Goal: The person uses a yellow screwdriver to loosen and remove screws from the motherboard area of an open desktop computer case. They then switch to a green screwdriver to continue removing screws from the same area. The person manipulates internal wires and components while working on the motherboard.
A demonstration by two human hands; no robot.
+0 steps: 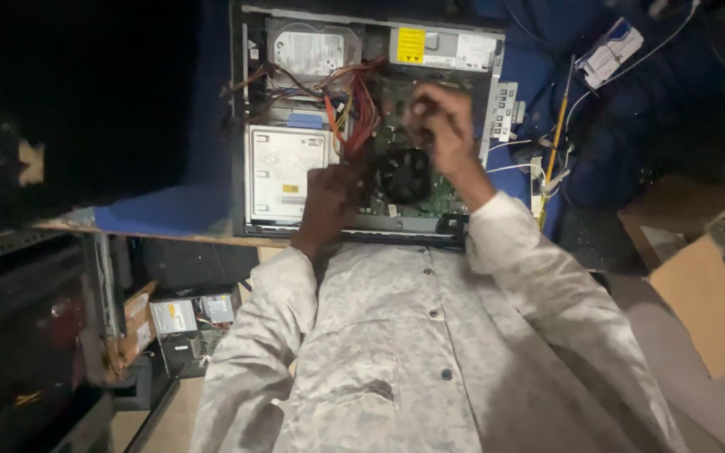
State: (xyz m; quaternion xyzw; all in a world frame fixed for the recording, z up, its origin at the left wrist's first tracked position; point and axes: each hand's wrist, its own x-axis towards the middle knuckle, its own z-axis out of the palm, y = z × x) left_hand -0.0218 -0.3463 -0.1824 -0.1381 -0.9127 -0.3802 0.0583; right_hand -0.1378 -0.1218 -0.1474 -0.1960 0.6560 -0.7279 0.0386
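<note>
Working inside the open computer case (362,126) lying on the blue surface (161,210): right hand (440,126) blurred above the cooler fan (403,174), grip unclear; left hand (329,197) resting beside the fan, apparently empty. Next likely needing steadier fingers.

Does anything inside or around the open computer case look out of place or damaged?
No clear damage. The red and orange cables lie in a loose tangle across the open case, near the left hand. The right hand is blurred, so its grip is unclear.
</note>
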